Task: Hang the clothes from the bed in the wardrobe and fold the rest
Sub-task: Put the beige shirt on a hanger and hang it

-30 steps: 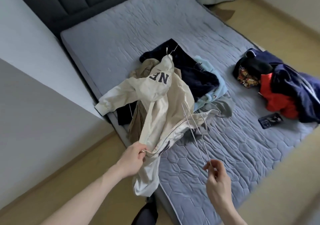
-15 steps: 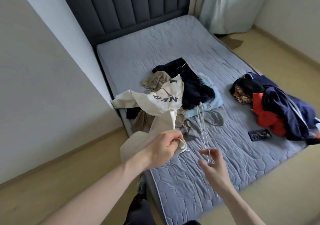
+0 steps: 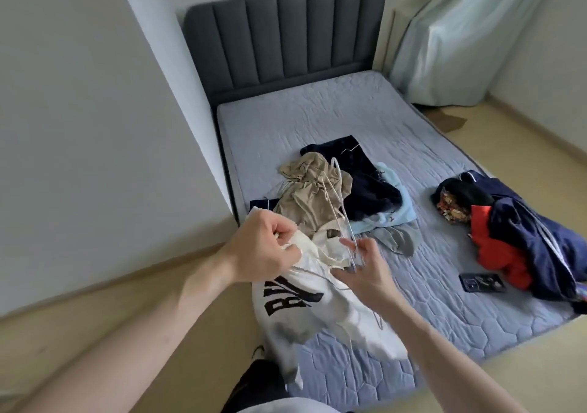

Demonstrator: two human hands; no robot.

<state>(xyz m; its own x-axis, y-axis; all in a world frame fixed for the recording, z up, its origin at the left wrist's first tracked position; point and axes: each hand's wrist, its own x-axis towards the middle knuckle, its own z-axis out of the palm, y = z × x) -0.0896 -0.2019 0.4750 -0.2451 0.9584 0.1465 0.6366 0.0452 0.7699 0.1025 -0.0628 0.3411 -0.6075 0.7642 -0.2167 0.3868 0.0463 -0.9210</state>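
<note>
The left hand grips a bunched fold of a cream hoodie with black lettering, fingers curled tight into the fabric. The hoodie hangs from that hand over the near edge of the bed, its lower part trailing onto the quilted grey mattress. The right hand pinches the thin white wire hangers between thumb and fingertips, just beside the hoodie's collar; the hangers slant up and away over the heap.

That heap lies mid-bed: a tan garment, a dark navy garment, a pale blue piece and a grey piece. A second pile, navy and red, lies well apart at the right edge, a phone just beside it.
</note>
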